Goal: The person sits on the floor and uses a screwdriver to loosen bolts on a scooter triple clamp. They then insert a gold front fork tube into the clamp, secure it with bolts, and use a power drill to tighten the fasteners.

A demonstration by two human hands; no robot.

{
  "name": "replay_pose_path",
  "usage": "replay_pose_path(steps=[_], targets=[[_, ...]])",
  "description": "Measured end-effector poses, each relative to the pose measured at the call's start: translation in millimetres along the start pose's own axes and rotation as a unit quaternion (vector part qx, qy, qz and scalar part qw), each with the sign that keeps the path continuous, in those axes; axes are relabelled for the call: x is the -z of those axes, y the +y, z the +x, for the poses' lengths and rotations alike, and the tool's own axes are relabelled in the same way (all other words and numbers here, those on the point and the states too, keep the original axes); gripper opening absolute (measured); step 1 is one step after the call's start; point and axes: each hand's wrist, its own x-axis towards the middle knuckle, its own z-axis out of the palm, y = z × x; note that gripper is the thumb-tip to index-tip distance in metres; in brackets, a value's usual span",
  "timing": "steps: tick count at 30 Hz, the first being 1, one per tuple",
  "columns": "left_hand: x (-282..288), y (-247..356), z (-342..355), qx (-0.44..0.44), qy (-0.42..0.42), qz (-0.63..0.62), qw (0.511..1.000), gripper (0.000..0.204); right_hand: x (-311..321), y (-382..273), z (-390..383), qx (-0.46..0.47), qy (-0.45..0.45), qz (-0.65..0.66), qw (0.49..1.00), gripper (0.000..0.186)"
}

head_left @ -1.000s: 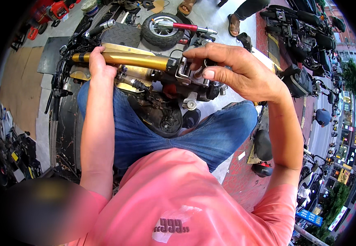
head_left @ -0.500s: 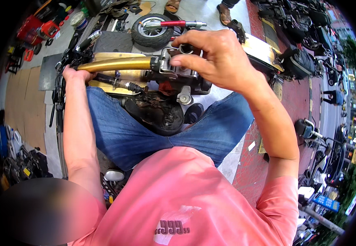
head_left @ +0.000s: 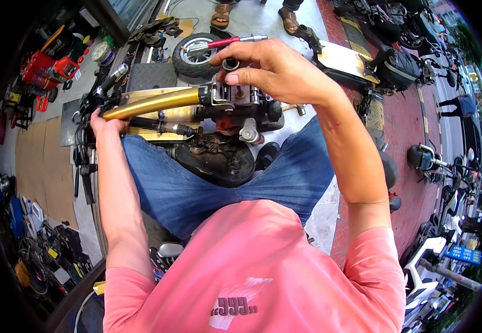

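A folded-down gold scooter stem lies across in front of me, its black and silver folding joint at the right end. Near the stem's far left end, by the dark handlebar and cables, my left hand is wrapped round it. Over the joint, thumb and forefinger of my right hand close on a dark, hollow round part. Its exact kind is not clear. Below the joint are a grey cylindrical fitting and a worn black shoe between my knees.
A loose wheel lies beyond the joint with a red-handled tool across it. Another person's sandalled feet stand farther back. Red cases are at the left, a cardboard sheet nearer. Parked scooters line the right.
My right hand and the dark round part have shifted left, and the part sits a little higher above the joint. My left hand keeps its hold. The whole view has turned slightly.
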Motion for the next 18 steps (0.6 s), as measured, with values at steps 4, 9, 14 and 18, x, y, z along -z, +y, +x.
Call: replay_pose_path(steps=[4, 9, 14, 18], targets=[[12, 9, -13, -0.045, -0.006, -0.041, 0.998, 0.053, -16, -2, -6, -0.033, 0.128, -0.068, 0.989, 0.035], [12, 6, -32, -0.053, 0.003, -0.055, 0.997, 0.053, -11, -10, -4, -0.062, 0.086, -0.086, 0.991, 0.039], [4, 1, -31, -0.07, -0.019, -0.045, 0.996, 0.052, -12, 5, -3, 0.058, 0.041, 0.011, 0.997, 0.034], [3, 2, -23, -0.077, -0.032, -0.051, 0.995, 0.054, -19, 10, -5, 0.028, 0.068, 0.023, 0.997, 0.032]])
